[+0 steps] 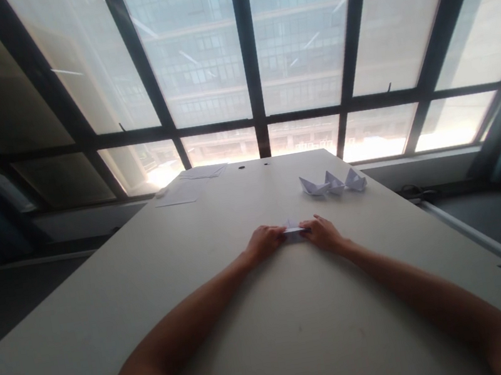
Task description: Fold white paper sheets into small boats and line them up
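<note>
Between my two hands is a small folded white paper boat (292, 231), low over the middle of the table, with a small peak showing at its top. My left hand (266, 242) pinches its left end. At the right end, my right hand (322, 232) grips the paper with thumb and fingers closed. Parts of both ends are hidden behind my fingers. Beyond my right hand stand three folded white paper boats (334, 183), side by side in a row.
Flat white paper sheets (203, 172) lie at the table's far left, with another sheet (177, 201) nearer. A dark round hole (241, 167) marks the far edge of the white table (265, 337). Large framed windows (200, 49) rise behind; curtains hang at both sides.
</note>
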`<state>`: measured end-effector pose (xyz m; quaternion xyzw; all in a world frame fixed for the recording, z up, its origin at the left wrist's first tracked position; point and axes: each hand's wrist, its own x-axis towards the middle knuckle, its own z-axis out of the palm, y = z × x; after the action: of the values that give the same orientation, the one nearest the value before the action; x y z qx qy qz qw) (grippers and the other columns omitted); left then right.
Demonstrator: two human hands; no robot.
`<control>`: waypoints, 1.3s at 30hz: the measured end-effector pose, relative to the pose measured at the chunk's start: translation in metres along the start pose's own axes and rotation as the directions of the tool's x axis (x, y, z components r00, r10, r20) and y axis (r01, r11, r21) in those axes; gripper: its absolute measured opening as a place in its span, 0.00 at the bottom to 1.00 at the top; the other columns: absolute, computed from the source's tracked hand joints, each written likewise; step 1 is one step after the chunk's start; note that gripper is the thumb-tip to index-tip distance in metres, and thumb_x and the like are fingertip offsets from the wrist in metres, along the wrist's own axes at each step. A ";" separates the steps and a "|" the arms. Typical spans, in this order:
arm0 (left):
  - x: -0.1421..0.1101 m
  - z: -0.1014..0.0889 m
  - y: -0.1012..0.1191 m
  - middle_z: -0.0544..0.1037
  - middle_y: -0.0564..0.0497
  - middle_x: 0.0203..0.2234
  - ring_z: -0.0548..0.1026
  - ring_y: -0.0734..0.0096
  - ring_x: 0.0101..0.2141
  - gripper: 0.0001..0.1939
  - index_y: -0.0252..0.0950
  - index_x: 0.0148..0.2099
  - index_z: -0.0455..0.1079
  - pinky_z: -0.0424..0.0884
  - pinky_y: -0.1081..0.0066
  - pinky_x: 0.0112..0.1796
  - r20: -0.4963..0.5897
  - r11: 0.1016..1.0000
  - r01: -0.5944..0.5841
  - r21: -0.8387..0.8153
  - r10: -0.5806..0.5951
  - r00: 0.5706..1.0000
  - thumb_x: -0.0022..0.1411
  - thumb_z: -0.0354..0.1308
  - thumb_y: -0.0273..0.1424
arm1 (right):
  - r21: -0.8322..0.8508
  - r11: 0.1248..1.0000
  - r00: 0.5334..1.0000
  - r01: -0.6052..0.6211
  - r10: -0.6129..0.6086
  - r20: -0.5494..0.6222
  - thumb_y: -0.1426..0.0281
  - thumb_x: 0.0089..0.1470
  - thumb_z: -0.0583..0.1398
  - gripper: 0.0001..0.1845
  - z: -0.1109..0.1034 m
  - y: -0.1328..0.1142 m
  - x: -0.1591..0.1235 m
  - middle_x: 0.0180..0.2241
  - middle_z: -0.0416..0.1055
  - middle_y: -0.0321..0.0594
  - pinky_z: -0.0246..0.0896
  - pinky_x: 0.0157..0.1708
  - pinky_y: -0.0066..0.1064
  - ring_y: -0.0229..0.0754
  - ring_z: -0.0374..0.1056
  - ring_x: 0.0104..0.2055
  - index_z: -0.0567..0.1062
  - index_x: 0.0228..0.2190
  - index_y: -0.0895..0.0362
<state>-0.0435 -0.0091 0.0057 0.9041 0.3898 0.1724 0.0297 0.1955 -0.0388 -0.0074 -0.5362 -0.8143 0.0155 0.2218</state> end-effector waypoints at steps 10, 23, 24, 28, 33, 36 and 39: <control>0.000 0.005 0.002 0.69 0.46 0.60 0.66 0.64 0.60 0.25 0.40 0.63 0.65 0.55 0.58 0.62 -0.093 0.990 -0.049 0.134 0.062 0.994 0.68 0.42 0.22 | -0.134 0.978 0.987 0.157 -0.159 -0.003 0.82 0.57 0.46 0.32 -0.003 -0.003 0.000 0.62 0.63 0.46 0.42 0.66 0.41 0.42 0.57 0.65 0.66 0.61 0.59; -0.004 0.018 0.015 0.44 0.43 0.70 0.41 0.59 0.69 0.37 0.38 0.73 0.39 0.37 0.52 0.65 0.260 0.995 -0.098 -0.013 0.098 0.961 0.71 0.32 0.53 | -0.024 0.992 0.952 0.124 -0.112 0.285 0.55 0.67 0.41 0.37 0.023 -0.017 -0.002 0.69 0.40 0.56 0.31 0.67 0.47 0.51 0.34 0.72 0.50 0.67 0.67; -0.004 0.017 0.016 0.44 0.43 0.70 0.41 0.59 0.69 0.37 0.37 0.73 0.40 0.37 0.52 0.65 0.261 0.996 -0.085 -0.017 0.087 0.961 0.71 0.32 0.53 | -0.021 0.994 0.956 0.103 -0.094 0.278 0.55 0.67 0.40 0.37 0.023 -0.015 -0.001 0.69 0.40 0.56 0.31 0.67 0.47 0.50 0.35 0.72 0.50 0.67 0.66; -0.003 0.017 0.013 0.45 0.36 0.69 0.42 0.52 0.69 0.39 0.31 0.71 0.46 0.39 0.46 0.63 0.271 1.000 0.028 0.008 -0.029 0.962 0.70 0.34 0.53 | -0.080 0.995 0.969 -0.060 0.077 0.233 0.57 0.67 0.42 0.36 0.023 -0.003 0.003 0.69 0.42 0.59 0.31 0.67 0.49 0.52 0.36 0.72 0.53 0.66 0.69; -0.004 0.019 0.001 0.45 0.28 0.68 0.42 0.43 0.68 0.39 0.26 0.70 0.47 0.42 0.40 0.61 0.210 0.960 0.264 0.091 -0.278 0.937 0.70 0.36 0.51 | -0.094 0.981 0.963 -0.168 0.183 0.195 0.59 0.66 0.46 0.33 0.020 0.011 0.006 0.68 0.45 0.56 0.33 0.66 0.52 0.53 0.39 0.71 0.55 0.65 0.65; -0.004 0.021 -0.007 0.48 0.30 0.68 0.44 0.46 0.68 0.35 0.28 0.70 0.49 0.43 0.42 0.62 0.164 0.952 0.288 0.103 -0.302 0.939 0.71 0.35 0.47 | -0.064 0.985 0.979 -0.162 0.169 0.115 0.60 0.65 0.51 0.28 0.015 0.013 0.007 0.65 0.56 0.55 0.40 0.65 0.46 0.51 0.49 0.68 0.65 0.60 0.61; -0.004 0.022 -0.011 0.49 0.34 0.68 0.45 0.49 0.68 0.32 0.29 0.70 0.50 0.43 0.45 0.63 0.154 0.971 0.226 0.079 -0.236 0.959 0.73 0.35 0.44 | 0.001 0.990 0.990 -0.138 0.138 0.010 0.60 0.65 0.52 0.22 0.011 0.014 0.008 0.57 0.68 0.52 0.49 0.61 0.36 0.47 0.60 0.61 0.74 0.52 0.60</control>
<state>-0.0459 -0.0024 -0.0182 0.8639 0.4941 0.0817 0.0538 0.2007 -0.0237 -0.0184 -0.5910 -0.7763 0.0341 0.2166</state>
